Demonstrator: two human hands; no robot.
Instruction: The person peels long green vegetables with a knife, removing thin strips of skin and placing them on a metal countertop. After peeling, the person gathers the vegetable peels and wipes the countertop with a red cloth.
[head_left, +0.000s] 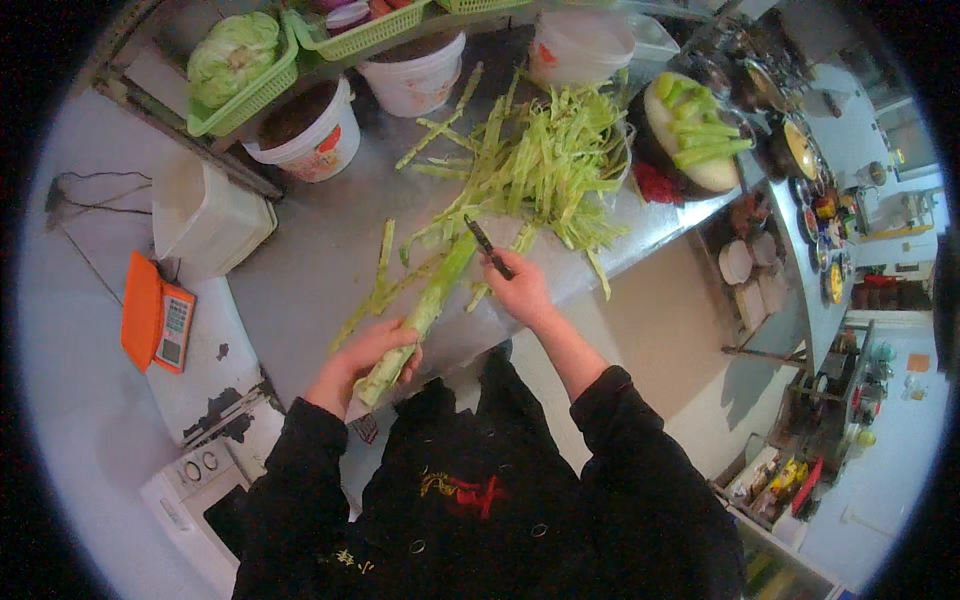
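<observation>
My left hand (381, 351) grips the lower end of a long celtuce stem (433, 294), which slants up and away from me over the edge of the metal table. Its far half is bright green and smooth, while the near end looks paler and rough. In my right hand (522, 291) is a dark-handled peeler (484, 241), its head just right of the stem's far end. A large heap of green peel strips (551, 161) lies beyond both hands. Loose strips (386, 262) are scattered left of the stem.
Peeled stem pieces (694, 127) rest in a round container at the right. White buckets (322, 142) line the table's back, below green baskets (255, 97), one holding a cabbage (234, 58). Stacked plastic bins (214, 217) and an orange scale (157, 315) stand left.
</observation>
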